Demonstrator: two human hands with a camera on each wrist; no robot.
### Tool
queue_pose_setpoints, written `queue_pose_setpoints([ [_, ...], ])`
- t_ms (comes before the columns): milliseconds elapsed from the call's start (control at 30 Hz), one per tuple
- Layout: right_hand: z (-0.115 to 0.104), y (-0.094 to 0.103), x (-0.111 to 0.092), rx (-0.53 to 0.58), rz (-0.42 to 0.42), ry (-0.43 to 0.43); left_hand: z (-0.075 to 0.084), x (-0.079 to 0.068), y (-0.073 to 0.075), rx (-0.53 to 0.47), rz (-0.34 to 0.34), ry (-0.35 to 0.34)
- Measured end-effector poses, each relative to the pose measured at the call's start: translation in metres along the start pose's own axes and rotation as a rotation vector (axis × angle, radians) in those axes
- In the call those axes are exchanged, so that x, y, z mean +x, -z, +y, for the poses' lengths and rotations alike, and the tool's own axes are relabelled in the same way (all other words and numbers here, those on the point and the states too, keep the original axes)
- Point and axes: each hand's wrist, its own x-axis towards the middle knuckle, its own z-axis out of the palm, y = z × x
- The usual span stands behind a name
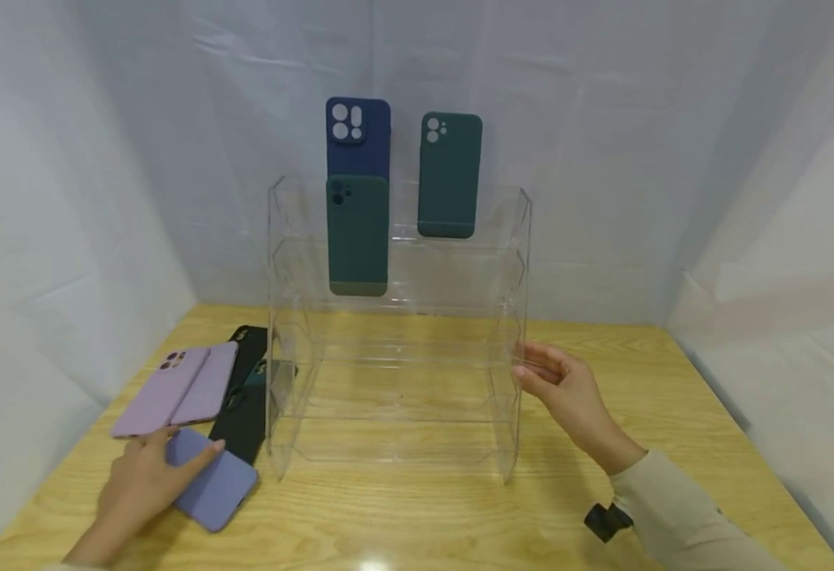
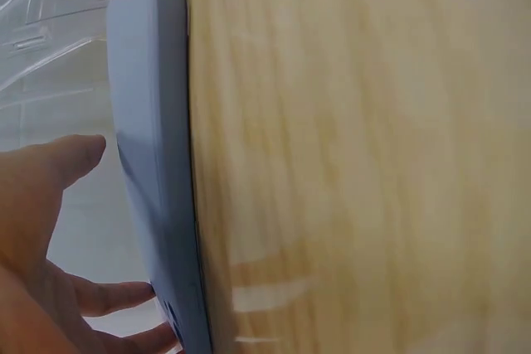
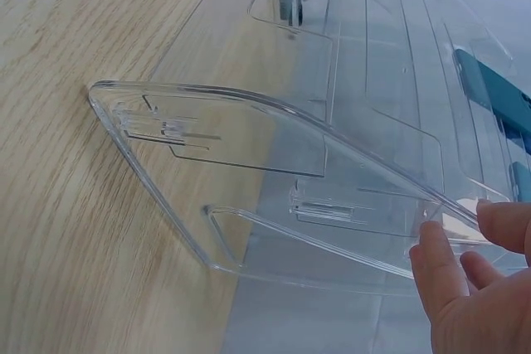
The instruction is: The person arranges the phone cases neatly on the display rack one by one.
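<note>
Left grip (image 1: 140,478) at case (image 1: 219,490) edge, roomy tabletop (image 1: 403,519)

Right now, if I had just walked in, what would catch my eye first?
Probably the navy phone case and two green phone cases standing high on the clear tiered display stand in the middle of the table. Next, at the front left, the left hand touches a periwinkle phone case, while the right hand is at the stand's right side panel.
</note>
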Motion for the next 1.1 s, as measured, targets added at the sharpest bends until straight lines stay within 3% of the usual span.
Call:
queue_pose_setpoints([
  [133, 0.001, 0.000, 0.000, 0.004, -0.001, 0.012, 0.002, 0.001, -0.005, 0.001, 0.024, -0.049],
  [367, 0.001, 0.000, 0.000, -0.001, -0.007, 0.016, 0.002, 0.008, -0.017, -0.091, 0.167, -0.294],
  [500, 0.000, 0.000, 0.001, -0.001, -0.010, 0.013, 0.000, 0.013, -0.019, -0.176, 0.142, -0.387],
  [633, 0.001, 0.000, 0.001, 0.001, -0.012, 0.016, 0.000, 0.015, -0.018, -0.166, 0.113, -0.365],
  [867, 0.000, 0.001, 0.000, 0.008, -0.018, 0.018, 0.007, 0.016, -0.016, -0.013, 0.147, -0.274],
  [1100, 0.001, 0.001, 0.000, 0.009, -0.015, 0.012, 0.015, 0.016, -0.017, -0.032, 0.166, -0.266],
])
